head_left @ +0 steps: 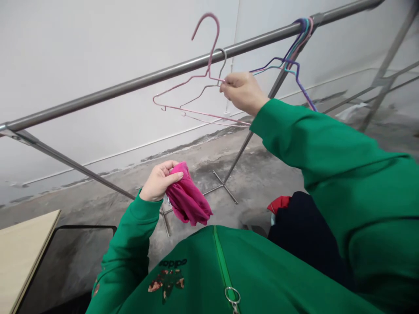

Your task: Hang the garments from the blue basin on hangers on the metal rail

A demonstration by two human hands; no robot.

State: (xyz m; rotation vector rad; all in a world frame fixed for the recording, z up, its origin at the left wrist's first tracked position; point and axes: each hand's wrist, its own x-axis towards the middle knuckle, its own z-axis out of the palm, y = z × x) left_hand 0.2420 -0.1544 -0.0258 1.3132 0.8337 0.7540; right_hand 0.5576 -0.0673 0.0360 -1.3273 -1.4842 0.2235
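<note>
My left hand (163,179) is closed on a bunched, folded piece of bright pink cloth (190,198), whose kind I cannot make out; it hangs low in front of my body. Higher up and to the right, my right hand (244,89) pinches a pink clothes hanger (183,82) by its shoulder. The hook of this hanger stands free in front of the metal rail (137,85). Just behind it, a second hanger with a grey hook (223,61) hangs over the rail. My right hand hides part of both hangers.
Purple, turquoise and pink hangers (291,56) hang bunched at the rail's right joint. Slanted metal legs (78,161) run down to the concrete floor. A light wooden tabletop (22,257) stands at lower left, beside a black-framed panel (75,244). Dark and red cloth (297,222) lies at lower right.
</note>
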